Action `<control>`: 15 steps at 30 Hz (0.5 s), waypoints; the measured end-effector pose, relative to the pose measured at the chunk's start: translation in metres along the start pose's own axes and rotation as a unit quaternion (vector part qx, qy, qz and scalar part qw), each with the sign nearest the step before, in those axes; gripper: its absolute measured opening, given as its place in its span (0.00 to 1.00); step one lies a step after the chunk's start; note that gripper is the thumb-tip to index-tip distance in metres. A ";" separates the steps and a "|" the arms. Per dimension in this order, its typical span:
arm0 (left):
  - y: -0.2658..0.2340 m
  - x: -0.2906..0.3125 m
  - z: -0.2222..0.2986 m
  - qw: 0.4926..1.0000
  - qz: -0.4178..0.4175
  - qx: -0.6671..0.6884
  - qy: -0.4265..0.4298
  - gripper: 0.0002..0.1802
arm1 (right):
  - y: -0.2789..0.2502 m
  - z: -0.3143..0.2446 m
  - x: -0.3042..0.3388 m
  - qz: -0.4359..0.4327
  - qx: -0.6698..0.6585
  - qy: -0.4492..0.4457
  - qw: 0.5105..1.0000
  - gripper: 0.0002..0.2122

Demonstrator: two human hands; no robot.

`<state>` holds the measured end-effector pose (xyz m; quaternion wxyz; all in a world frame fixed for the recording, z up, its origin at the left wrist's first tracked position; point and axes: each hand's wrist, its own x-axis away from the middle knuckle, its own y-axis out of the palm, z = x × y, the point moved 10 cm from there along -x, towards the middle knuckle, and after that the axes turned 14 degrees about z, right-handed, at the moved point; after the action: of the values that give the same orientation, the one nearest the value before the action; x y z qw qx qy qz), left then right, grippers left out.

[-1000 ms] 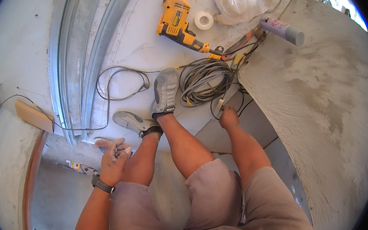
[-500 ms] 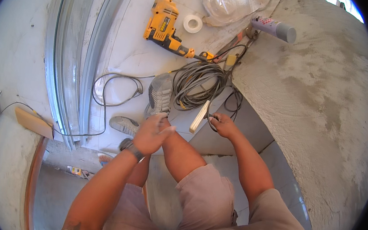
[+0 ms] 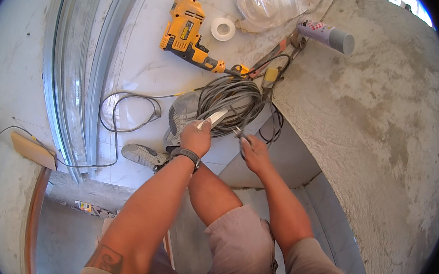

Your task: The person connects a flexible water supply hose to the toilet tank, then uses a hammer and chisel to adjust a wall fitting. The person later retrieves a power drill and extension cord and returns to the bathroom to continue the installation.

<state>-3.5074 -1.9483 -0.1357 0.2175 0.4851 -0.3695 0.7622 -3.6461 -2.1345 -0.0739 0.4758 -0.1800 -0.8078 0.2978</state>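
Observation:
My left hand (image 3: pixel 196 137) is closed around a slim whitish bar (image 3: pixel 214 118), perhaps a power strip, which slants up to the right. Just right of it, my right hand (image 3: pixel 254 152) grips a dark plug (image 3: pixel 238 132) with its cable trailing below the fingers. The plug points at the bar, and a small gap shows between them. Beyond both hands lies a loose coil of grey cable (image 3: pixel 210 99) on the white tiles. A shoe (image 3: pixel 181 115) rests beside the coil, partly hidden by my left hand.
A yellow drill (image 3: pixel 187 25) lies past the coil, near a white tape roll (image 3: pixel 222 29). Metal channels (image 3: pixel 102 62) run along the left. A spray can (image 3: pixel 327 36) lies on the rough concrete ledge (image 3: pixel 369 114) at right. A brown board (image 3: pixel 33 150) sits far left.
My left hand has moved from my knee up and right and taken hold of the whitish bar. My right hand has shifted slightly left, bringing the plug close to it.

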 end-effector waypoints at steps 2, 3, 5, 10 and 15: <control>0.010 0.001 -0.020 0.986 -0.059 0.081 -0.132 0.26 | -0.014 0.046 0.019 -0.034 0.101 0.090 0.990 0.14; 0.016 0.008 -0.033 0.966 -0.087 0.115 -0.212 0.27 | -0.023 0.068 0.031 -0.048 0.145 0.128 0.980 0.14; 0.021 0.018 -0.042 0.962 -0.125 0.079 -0.227 0.30 | -0.019 0.087 0.038 -0.100 0.183 0.111 0.972 0.15; -0.004 0.018 -0.047 0.995 -0.054 -0.080 -0.008 0.32 | -0.014 0.081 -0.045 0.071 0.178 0.082 0.978 0.28; -0.041 0.026 -0.043 0.996 -0.057 0.032 0.060 0.30 | -0.002 0.019 -0.132 0.185 0.201 -0.115 0.955 0.31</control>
<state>-3.5151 -1.8892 -0.1094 0.2671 0.4656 -0.3031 0.7874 -3.5995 -2.2177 -0.1667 0.3423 -0.1909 -0.7331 0.5558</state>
